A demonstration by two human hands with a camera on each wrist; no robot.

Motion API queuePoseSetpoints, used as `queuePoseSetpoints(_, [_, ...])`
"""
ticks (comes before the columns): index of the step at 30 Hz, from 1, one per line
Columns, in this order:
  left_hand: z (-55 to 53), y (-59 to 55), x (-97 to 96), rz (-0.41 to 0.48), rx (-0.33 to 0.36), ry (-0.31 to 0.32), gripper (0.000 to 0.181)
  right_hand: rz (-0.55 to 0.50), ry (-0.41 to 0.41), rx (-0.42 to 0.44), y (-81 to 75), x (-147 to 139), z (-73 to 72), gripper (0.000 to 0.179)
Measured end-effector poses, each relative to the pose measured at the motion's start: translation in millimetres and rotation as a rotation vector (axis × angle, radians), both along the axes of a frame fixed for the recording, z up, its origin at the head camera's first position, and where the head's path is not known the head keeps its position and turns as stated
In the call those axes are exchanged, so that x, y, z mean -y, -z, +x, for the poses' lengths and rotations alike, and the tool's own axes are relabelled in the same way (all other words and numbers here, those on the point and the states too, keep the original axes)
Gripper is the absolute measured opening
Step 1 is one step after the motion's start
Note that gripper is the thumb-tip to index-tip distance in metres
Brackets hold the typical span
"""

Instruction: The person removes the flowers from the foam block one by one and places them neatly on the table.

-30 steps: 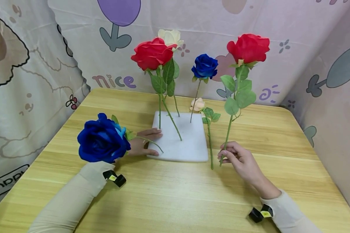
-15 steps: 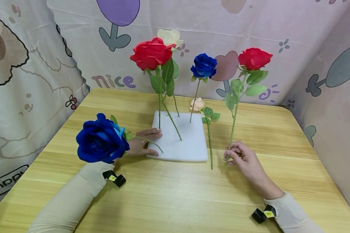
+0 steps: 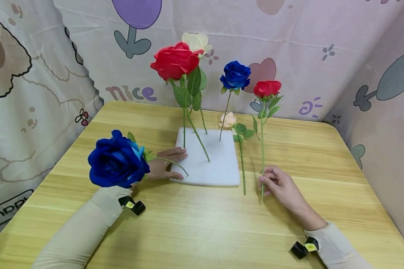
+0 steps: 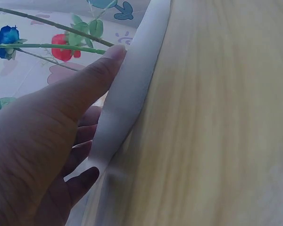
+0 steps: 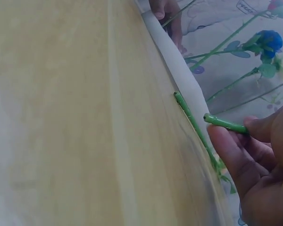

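Two hands show in the head view: right of centre, my right hand (image 3: 284,191) pinches a red artificial rose (image 3: 262,138), upright, low on its stem. I judge I'm about to plant it — which calls for carrying its foot to the white foam slab (image 3: 220,171) at centre, where my left hand (image 3: 163,164) rests, fingers extended. The pale printed curtain (image 3: 343,22) reads "nice" and, partly cut, "HAPPY".

Left wrist: my thumb touches the slab's edge, near the top.

Right wrist: the stem's end juts from my pinch, right of centre.

Right hand (image 5: 268,188): pinching stem (image 5: 227,124)
Second stem (image 5: 197,130): lying beside board (image 5: 177,66)
Left hand (image 5: 171,18): touching board
Blue rose (image 5: 270,41): showing beyond
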State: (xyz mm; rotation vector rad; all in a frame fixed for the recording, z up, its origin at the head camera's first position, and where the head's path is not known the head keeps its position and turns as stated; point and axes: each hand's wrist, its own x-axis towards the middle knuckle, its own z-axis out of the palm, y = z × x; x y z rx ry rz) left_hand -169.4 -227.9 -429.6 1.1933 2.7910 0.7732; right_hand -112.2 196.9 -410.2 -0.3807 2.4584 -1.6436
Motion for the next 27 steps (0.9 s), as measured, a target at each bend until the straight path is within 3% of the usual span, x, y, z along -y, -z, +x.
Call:
queuePoseSetpoints(10, [0.9, -2.1, -1.1, -0.045, -0.037, -0.016, 0.080, 0.065, -0.024, 0.068, 1.2, -1.2, -0.6, 0.023])
queuePoseSetpoints(27, [3.1, -7.8, -3.4, -0.058, 0.010, -0.025, 0.076, 0.023, -0.093, 0.247, 7.0, 0.2, 3.6, 0.023])
